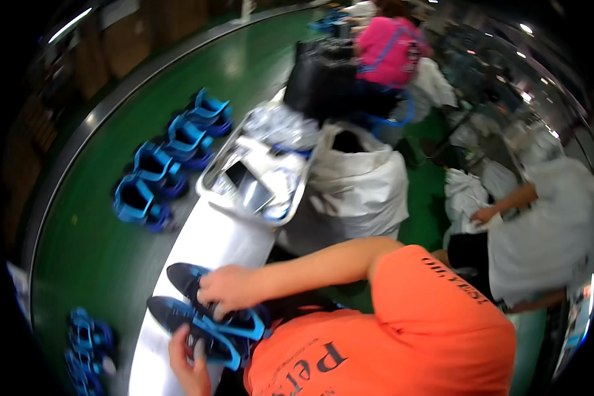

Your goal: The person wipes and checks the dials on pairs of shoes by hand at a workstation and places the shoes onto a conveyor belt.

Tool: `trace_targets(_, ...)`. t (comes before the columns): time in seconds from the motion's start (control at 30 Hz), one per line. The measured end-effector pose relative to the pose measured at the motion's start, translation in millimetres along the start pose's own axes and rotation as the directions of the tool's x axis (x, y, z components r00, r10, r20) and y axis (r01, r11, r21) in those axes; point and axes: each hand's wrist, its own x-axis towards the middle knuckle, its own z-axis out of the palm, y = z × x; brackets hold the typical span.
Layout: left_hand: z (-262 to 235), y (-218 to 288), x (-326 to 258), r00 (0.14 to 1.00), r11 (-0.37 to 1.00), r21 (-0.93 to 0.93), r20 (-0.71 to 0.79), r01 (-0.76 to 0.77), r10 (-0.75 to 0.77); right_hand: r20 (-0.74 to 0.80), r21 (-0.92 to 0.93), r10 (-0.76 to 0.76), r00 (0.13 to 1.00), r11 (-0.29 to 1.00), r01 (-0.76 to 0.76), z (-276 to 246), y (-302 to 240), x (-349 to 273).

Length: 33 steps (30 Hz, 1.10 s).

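Pair in hand, apparently unfinished; steps done and left unclear. Near shoe (165, 311) and far shoe (180, 276) lie side by side on the white table (208, 243), toes toward its belt-side edge. Left hand (190, 363) grips near shoe's side; right hand (236, 288) curls over far shoe, closure unclear. Other shoes (157, 158) stand on the green belt (92, 277).

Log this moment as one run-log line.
Left hand: on lower black-blue sandal | Right hand: on upper black-blue sandal | Surface: white table | Nearby: tray with clear plastic; white sack
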Motion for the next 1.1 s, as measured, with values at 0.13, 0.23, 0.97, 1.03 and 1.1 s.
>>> trace_targets(0.13, 0, -52, 28, 0.986, 0.986, 0.028, 0.022, -0.164, 0.164, -0.020, -0.020, -0.081, 0.996, 0.997, 0.081, 22, 10, 18)
trace_targets(0.23, -62, -111, 5, 0.974, 0.983, -0.156, 0.187, -0.099, 0.128, -0.266, -0.196, 0.031, 0.963, 0.977, -0.086, 90, -42, 46)
trace_targets(0.97, -154, -201, -110, 0.999, 0.990, 0.140, -0.037, 0.023, -0.018, -0.014, 0.027, -0.103, 0.995, 0.994, 0.103, 220, -117, 117)
trace_targets(1.03, -156, -208, -102, 0.999, 0.999, 0.053, 0.048, -0.014, 0.012, -0.030, -0.024, -0.033, 0.999, 0.999, 0.032, 224, -117, 116)
trace_targets(1.1, -161, -215, -100, 0.990, 0.997, -0.079, 0.139, -0.009, 0.020, -0.040, -0.054, 0.007, 0.999, 0.998, -0.009, 224, -120, 112)
